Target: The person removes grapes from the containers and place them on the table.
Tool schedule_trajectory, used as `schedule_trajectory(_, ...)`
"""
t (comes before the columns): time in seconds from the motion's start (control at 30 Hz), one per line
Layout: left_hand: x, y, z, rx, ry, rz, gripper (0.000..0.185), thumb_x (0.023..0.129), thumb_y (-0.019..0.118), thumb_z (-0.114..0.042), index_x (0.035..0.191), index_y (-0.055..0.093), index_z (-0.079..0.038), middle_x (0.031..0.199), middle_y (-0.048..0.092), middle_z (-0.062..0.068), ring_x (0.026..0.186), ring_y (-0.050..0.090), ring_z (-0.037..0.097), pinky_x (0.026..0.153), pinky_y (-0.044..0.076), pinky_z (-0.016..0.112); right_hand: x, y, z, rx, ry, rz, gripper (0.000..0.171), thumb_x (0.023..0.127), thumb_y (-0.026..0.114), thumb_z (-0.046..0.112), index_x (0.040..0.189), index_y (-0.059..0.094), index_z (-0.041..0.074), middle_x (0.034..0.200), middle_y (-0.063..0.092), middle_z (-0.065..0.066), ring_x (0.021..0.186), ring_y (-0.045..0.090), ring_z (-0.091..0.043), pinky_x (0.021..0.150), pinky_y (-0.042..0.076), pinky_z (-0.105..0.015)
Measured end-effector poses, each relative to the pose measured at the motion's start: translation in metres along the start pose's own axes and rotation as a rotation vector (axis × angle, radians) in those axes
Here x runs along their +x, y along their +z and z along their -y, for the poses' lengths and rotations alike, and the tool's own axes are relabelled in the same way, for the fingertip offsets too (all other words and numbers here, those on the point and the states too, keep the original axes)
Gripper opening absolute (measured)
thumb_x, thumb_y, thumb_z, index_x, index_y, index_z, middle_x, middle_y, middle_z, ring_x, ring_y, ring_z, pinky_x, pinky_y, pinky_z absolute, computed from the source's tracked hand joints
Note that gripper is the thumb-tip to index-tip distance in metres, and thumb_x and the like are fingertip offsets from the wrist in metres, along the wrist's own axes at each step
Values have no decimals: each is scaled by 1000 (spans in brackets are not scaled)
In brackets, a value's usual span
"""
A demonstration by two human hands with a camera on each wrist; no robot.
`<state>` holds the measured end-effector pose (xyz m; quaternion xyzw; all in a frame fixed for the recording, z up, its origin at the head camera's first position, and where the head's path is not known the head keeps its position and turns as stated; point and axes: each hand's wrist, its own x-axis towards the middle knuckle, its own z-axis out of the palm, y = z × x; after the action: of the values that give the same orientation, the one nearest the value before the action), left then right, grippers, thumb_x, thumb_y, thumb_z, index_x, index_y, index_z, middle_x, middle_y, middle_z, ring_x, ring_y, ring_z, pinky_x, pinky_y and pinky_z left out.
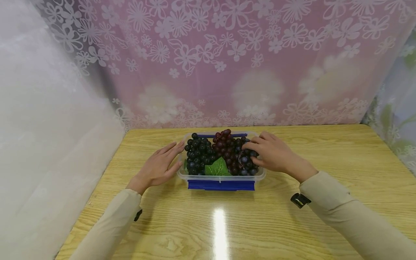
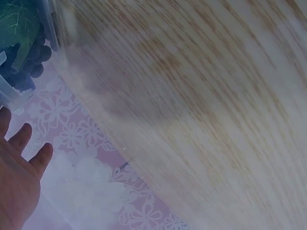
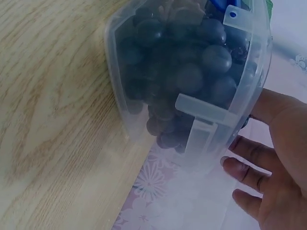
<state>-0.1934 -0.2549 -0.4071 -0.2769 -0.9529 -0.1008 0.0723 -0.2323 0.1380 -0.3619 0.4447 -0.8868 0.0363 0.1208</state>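
broadly, a pale wooden table [image 1: 325, 216] fills the scene, backed by a pink flowered curtain [image 1: 227, 54] and a white sheet [image 1: 39, 126] at one side. a person sits at it in beige sleeves [image 1: 351, 213], both arms stretched forward.

near the far middle of the table stands a clear plastic box [image 1: 221, 176] with blue clips [image 1: 221, 185] front and back and no lid on it. inside lie a black grape bunch [image 1: 198, 153] on the left, a dark red bunch [image 1: 227, 148] in the middle with bluish grapes beside it on the right, and a green leaf [image 1: 218, 168] at the front.

the left hand [image 1: 160, 167] lies at the box's left wall, fingers straight and close together, touching or just short of the rim; it holds nothing. the right hand [image 1: 274, 154] reaches over the right rim, its fingers curled down onto the right-hand grapes; whether they pinch the bunch or only rest on it, i cannot tell. the right wrist view shows grapes pressed against the clear wall and the fingers [image 3: 244, 170] loosely spread beyond it.

by my judgement, the step in hand is steadying the box while taking hold of a bunch. the next move calls for a soft grip, low on the cluster or at the stem, and a straight lift clear of the rim, the left hand keeping the box from sliding.
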Motion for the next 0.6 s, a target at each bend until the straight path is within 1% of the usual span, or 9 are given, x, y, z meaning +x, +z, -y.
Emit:
schedule_trajectory(0.13,1,-1,0,5,4,1,58,101,45,-37,152,28,-17,156,22,-2,141,23,25,108,25,53,-1,0,-1,-8,3,-3,32,86,71,20,117,65,18,101,63,-4,76,39,-22,71,38,-40)
schedule_trajectory(0.2,1,-2,0,8,8,3,58,101,45,-37,152,29,-17,156,22,-2,141,23,26,108,25,53,0,0,-1,-7,10,5,32,86,71,20,117,64,17,100,63,-4,75,38,-23,73,37,-41)
schedule_trajectory(0.27,1,-3,0,15,15,8,57,101,45,-37,152,29,-17,156,22,-2,141,22,26,108,25,53,0,0,-1,-6,20,15,33,86,71,20,118,64,17,99,63,-4,78,41,-24,84,39,-46)
schedule_trajectory(0.3,2,-3,0,20,19,9,57,101,45,-37,152,30,-17,156,22,-2,141,22,26,108,25,53,0,0,-1,-4,27,20,33,86,71,20,118,64,17,100,64,-4,80,43,-25,92,37,-49)
schedule_trajectory(0.37,2,-5,1,32,23,12,57,101,45,-38,152,31,-18,156,22,-2,141,22,26,109,25,53,0,0,-1,4,46,29,34,86,71,21,119,64,18,103,66,-5,87,48,-27,105,26,-56)
schedule_trajectory(0.43,2,-6,1,45,27,18,57,101,44,-39,151,31,-18,156,22,-2,141,21,25,109,24,52,0,-1,0,12,67,37,35,86,71,21,120,64,19,105,67,-5,93,51,-29,110,11,-60)
schedule_trajectory(0.5,2,-7,1,56,25,27,57,101,43,-40,152,31,-18,156,22,-2,142,21,25,110,24,52,0,0,0,19,79,37,35,85,72,22,120,64,20,107,68,-6,97,52,-29,111,7,-60)
schedule_trajectory(0.6,1,-7,1,56,19,41,57,101,42,-41,152,29,-18,157,21,-3,142,20,24,110,23,51,-1,1,-1,23,76,25,35,85,73,23,119,65,20,104,69,-5,97,51,-29,111,6,-59)
